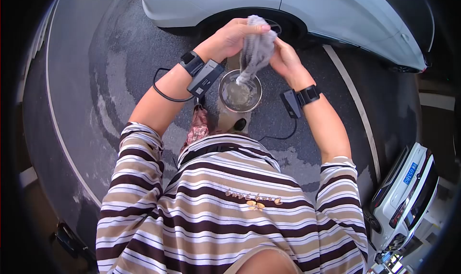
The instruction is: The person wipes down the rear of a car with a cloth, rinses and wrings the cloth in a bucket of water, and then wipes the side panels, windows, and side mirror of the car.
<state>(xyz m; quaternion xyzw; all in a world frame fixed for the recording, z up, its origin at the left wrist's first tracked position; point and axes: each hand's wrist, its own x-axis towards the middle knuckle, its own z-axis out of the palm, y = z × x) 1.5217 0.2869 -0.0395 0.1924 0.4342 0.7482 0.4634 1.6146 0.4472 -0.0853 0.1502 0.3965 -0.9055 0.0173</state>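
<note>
A wet grey cloth (258, 45) hangs bunched between my two hands, above a round metal basin (260, 98) on the ground. My left hand (233, 37) grips the cloth's upper left side, its thumb lying across the front. On the other side, my right hand (286, 58) holds the right edge; its fingertips are partly hidden behind the cloth. The cloth's lower end dangles over the cloudy water (241, 96) in the basin. I cannot tell whether that end touches the water.
A white car (230, 5) stands just ahead, its wheel beyond my hands. Another white car (401, 197) is at the lower right. Wet patches mark the asphalt (110, 105), and a white painted line (353, 91) runs along the right. Wrist-worn boxes with cables sit on both my forearms.
</note>
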